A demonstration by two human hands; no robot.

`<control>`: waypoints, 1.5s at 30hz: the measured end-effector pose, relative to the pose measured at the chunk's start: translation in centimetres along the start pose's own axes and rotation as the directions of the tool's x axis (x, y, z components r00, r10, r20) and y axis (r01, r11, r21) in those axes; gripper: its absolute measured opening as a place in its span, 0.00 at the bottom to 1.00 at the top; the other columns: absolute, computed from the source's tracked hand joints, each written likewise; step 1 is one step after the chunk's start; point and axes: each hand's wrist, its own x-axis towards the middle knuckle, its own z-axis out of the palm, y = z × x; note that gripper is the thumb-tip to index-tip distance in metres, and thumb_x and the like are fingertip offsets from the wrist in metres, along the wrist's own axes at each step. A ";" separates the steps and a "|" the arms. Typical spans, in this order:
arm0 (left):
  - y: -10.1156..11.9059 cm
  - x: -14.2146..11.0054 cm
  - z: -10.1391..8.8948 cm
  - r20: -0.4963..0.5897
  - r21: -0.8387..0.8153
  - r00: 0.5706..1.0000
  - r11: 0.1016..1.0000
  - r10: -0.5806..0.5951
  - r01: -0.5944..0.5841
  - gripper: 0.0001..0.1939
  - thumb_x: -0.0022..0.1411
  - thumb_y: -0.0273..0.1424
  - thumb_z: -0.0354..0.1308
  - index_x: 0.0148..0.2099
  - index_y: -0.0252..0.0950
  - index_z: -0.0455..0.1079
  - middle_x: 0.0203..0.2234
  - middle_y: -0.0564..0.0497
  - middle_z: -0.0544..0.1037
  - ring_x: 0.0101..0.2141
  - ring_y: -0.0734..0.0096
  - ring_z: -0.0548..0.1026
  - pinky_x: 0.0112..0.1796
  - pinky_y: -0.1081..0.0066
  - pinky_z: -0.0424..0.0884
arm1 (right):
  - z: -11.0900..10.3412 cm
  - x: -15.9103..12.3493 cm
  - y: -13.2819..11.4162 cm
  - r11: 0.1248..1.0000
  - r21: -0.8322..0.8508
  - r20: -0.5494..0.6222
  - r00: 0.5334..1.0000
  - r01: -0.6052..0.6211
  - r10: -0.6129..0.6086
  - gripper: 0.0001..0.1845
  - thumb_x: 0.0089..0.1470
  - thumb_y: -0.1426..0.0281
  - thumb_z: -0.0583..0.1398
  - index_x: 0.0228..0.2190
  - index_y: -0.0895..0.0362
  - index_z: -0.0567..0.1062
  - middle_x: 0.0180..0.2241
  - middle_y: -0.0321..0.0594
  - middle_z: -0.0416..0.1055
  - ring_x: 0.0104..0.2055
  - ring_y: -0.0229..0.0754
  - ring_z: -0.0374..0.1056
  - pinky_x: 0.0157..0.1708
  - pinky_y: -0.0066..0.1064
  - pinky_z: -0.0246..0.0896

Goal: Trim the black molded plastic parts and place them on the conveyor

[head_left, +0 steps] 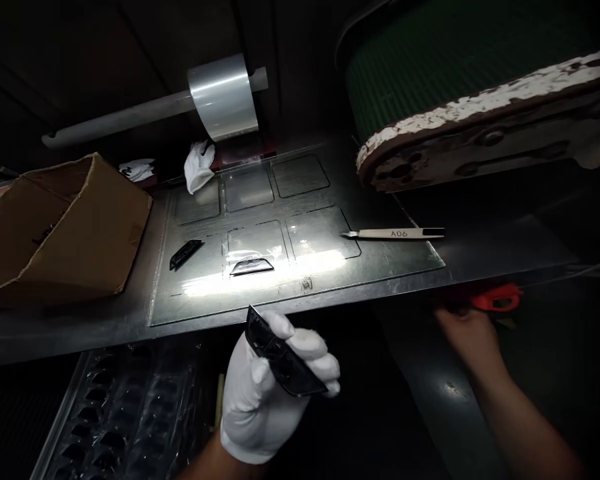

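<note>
The glove (253, 427) on the left hand (275, 380) is plain white, against the glossy black of the trapezoid piece (285, 367). Black also colours the small part (186, 254); the flat part (253, 267) shines silver-grey inside a black edge. Dark lines pattern the grey-green sheet (410, 260) with rounded squares. The knife (395, 233) is cream, with a black end and dark "A06". The box (115, 233) is brown, the film roll (225, 97) silvery. White, flaking to rusty brown, borders the ribbed green cover (430, 73). The blurred object (500, 297) looks bright red.
</note>
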 end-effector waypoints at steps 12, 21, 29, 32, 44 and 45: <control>2.7 -2.3 -1.6 0.028 -0.163 0.995 0.983 0.095 -0.089 0.14 0.60 0.41 0.72 0.46 0.46 0.77 0.35 0.55 0.76 0.32 0.78 0.75 0.37 0.77 0.77 | -6.1 -7.4 -27.0 0.758 0.262 0.259 0.714 0.597 -0.651 0.10 0.63 0.63 0.63 0.47 0.43 0.78 0.41 0.38 0.79 0.39 0.46 0.76 0.32 0.33 0.73; 4.4 -5.0 -4.4 -0.184 0.353 0.859 0.848 0.477 -0.395 0.14 0.56 0.38 0.75 0.43 0.41 0.79 0.44 0.50 0.83 0.48 0.56 0.81 0.55 0.60 0.76 | -2.1 -10.0 -38.0 0.437 0.166 0.337 0.366 0.884 -0.868 0.09 0.69 0.67 0.57 0.42 0.53 0.78 0.36 0.41 0.74 0.34 0.42 0.69 0.31 0.34 0.66; 5.4 -5.3 -5.7 -0.213 0.654 0.852 0.718 0.478 -0.239 0.25 0.59 0.40 0.73 0.57 0.43 0.76 0.55 0.46 0.80 0.55 0.53 0.78 0.57 0.63 0.75 | -0.3 -6.3 -36.3 0.452 0.246 0.418 0.327 0.857 -0.847 0.06 0.68 0.70 0.57 0.40 0.57 0.73 0.37 0.40 0.73 0.35 0.38 0.67 0.34 0.29 0.62; 6.7 -3.6 -5.5 -0.207 0.840 0.797 0.520 0.567 -0.152 0.29 0.65 0.40 0.68 0.66 0.47 0.69 0.62 0.47 0.74 0.61 0.51 0.73 0.61 0.56 0.71 | 0.0 -1.6 -35.5 0.479 -0.037 0.322 0.465 0.877 -0.825 0.09 0.69 0.69 0.55 0.40 0.58 0.74 0.37 0.42 0.73 0.35 0.40 0.67 0.34 0.30 0.59; 9.0 3.3 -7.1 0.349 0.895 0.785 -0.430 0.512 -0.117 0.17 0.69 0.29 0.61 0.59 0.42 0.74 0.55 0.51 0.80 0.64 0.58 0.69 0.70 0.58 0.55 | 3.5 7.9 -36.7 0.216 -0.374 0.575 0.408 0.902 -0.710 0.14 0.71 0.67 0.53 0.38 0.59 0.75 0.37 0.42 0.73 0.33 0.42 0.67 0.25 0.34 0.36; 8.9 3.2 -7.0 0.342 0.894 0.784 -0.436 0.519 -0.102 0.18 0.69 0.29 0.61 0.59 0.43 0.74 0.55 0.52 0.80 0.64 0.59 0.70 0.69 0.59 0.56 | 3.7 8.1 -36.6 0.220 -0.367 0.572 0.406 0.904 -0.713 0.14 0.71 0.67 0.52 0.38 0.59 0.75 0.37 0.42 0.73 0.33 0.42 0.67 0.25 0.34 0.36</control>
